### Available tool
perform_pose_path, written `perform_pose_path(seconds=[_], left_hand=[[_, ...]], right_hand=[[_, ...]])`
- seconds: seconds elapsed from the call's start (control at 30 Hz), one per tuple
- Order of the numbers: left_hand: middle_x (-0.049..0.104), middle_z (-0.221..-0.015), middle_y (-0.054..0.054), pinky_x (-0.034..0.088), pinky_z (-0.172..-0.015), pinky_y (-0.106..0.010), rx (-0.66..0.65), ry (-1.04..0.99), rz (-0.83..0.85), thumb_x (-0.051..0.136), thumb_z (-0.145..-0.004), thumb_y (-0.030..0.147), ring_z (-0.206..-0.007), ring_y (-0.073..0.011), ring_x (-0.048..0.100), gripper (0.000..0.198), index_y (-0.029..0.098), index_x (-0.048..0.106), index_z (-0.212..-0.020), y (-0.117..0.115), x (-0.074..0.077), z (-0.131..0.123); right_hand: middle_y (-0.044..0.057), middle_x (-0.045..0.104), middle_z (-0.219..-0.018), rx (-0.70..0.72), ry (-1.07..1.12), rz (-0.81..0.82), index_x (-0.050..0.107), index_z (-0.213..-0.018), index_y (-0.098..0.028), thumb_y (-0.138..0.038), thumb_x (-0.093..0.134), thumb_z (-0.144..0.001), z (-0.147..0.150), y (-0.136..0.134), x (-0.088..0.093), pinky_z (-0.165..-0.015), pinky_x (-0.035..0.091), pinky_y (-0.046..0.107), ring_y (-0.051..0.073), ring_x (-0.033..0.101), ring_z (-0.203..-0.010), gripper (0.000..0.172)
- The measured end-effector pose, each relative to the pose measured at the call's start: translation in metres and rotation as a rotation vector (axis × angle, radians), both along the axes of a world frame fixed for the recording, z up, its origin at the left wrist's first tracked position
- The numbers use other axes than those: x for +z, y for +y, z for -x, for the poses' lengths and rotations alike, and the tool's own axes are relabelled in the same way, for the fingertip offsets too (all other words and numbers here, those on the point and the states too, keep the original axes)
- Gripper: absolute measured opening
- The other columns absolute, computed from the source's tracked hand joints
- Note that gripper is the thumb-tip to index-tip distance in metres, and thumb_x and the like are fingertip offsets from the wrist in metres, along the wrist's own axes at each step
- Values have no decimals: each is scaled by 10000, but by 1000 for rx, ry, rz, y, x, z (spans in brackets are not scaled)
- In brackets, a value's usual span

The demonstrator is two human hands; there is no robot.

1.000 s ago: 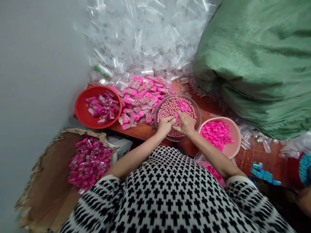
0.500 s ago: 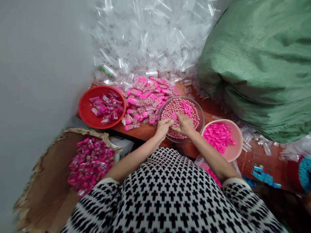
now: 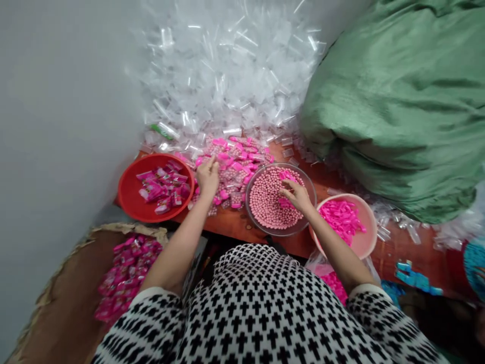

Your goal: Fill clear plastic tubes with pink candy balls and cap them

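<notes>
My left hand (image 3: 208, 178) is over the left side of a pile of clear tubes with pink caps (image 3: 237, 169), filled with pink beads. Its index finger sticks out and I see nothing held in it; the other fingers are partly hidden. Over the right half of a clear bowl (image 3: 248, 202) of pink beads (image 3: 265, 202) is my right hand (image 3: 297, 197). Its thumb and fingers are apart, close to bright pink plastic pieces (image 3: 288, 175) lying on the beads.
A red basin (image 3: 127, 194) with pink packets stands left, above a torn cardboard box (image 3: 56, 308) of similar packets. To the right is a pale pink bowl (image 3: 369, 227) of pink plastic pieces. Clear tubes (image 3: 227, 65) heap up behind, beside a big green sack (image 3: 394, 111).
My hands were together over the bead bowl, gripping a pink-capped tube. Now they are apart: the left has moved left to the pile, and the right has opened above the bowl.
</notes>
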State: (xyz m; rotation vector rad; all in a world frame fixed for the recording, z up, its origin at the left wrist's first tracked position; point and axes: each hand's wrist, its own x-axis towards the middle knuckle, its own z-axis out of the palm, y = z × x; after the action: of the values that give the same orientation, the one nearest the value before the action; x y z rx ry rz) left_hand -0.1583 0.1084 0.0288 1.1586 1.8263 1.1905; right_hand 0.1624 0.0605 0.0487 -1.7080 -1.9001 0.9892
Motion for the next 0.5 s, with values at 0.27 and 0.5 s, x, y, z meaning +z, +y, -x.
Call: perform_pose_path(seconds=[0.27,0.5], left_hand=[[499,-1425,-82,138,-1159,-501,-104,149,-202,621,-860,439,-1383,-347,324,498,139,610,-1257,-10,-7,-5],[642,-1177,-120,394,-1050,-412,-492,156,-148,466,-944,376,-1120,-257,571,365,192,642,-1205,39,2,-104]], right_hand=[[114,680,-1196,-220,-361,88,664,-1169,-127,-219,518,-881,-65,110,-25,-997,456,339,221,634,-1096,336],[156,613,-1275,-16,-519,347,625,-1202,-149,-252,686,-789,-62,164,-65,-950,471,395,292,594,-1133,430]])
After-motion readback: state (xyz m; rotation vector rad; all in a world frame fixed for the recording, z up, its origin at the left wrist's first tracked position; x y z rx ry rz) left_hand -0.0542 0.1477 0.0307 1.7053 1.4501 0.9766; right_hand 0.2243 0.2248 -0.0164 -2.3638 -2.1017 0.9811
